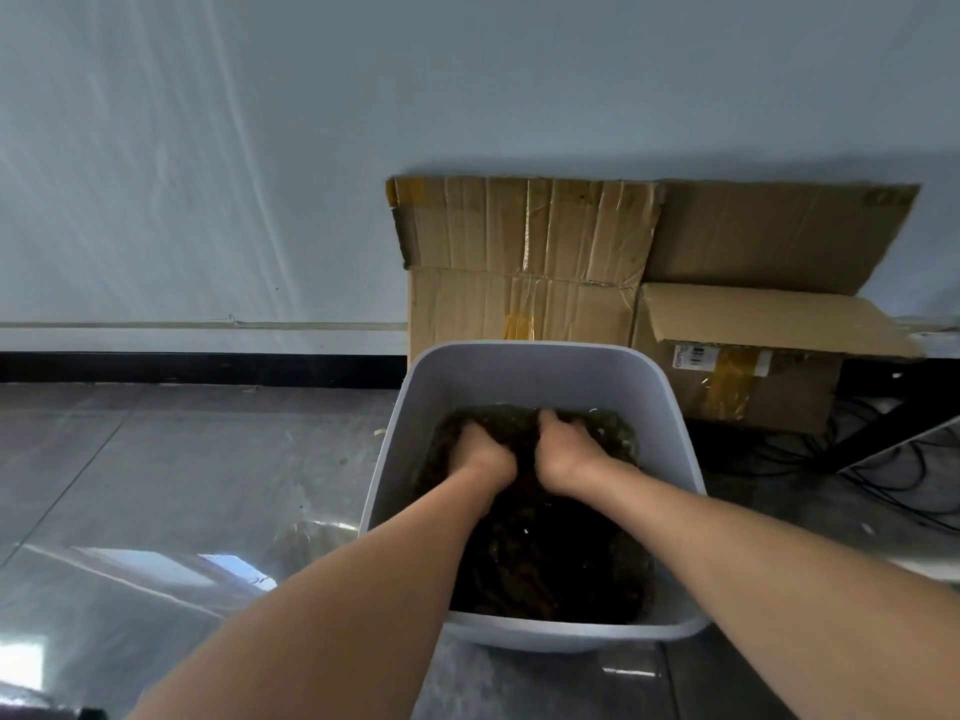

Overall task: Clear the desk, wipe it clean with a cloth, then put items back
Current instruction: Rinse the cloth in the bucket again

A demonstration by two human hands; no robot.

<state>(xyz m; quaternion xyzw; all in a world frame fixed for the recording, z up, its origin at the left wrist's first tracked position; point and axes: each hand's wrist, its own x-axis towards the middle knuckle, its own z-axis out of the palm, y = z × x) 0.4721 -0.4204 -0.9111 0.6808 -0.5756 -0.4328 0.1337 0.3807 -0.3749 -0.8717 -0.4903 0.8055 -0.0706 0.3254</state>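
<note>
A grey plastic tub (pixel 524 363) stands on the floor in front of me, holding dark water. A dark cloth (pixel 545 553) lies soaked inside it. My left hand (pixel 480 452) and my right hand (pixel 563 449) are both down in the tub, side by side, fingers curled into the wet cloth and gripping it. The fingertips are partly hidden in the fabric and blurred.
Flattened and open cardboard boxes (pixel 524 262) lean against the white wall right behind the tub. Black cables (pixel 893 470) lie on the floor at the right. Glossy grey floor tiles (pixel 182 485) spread to the left.
</note>
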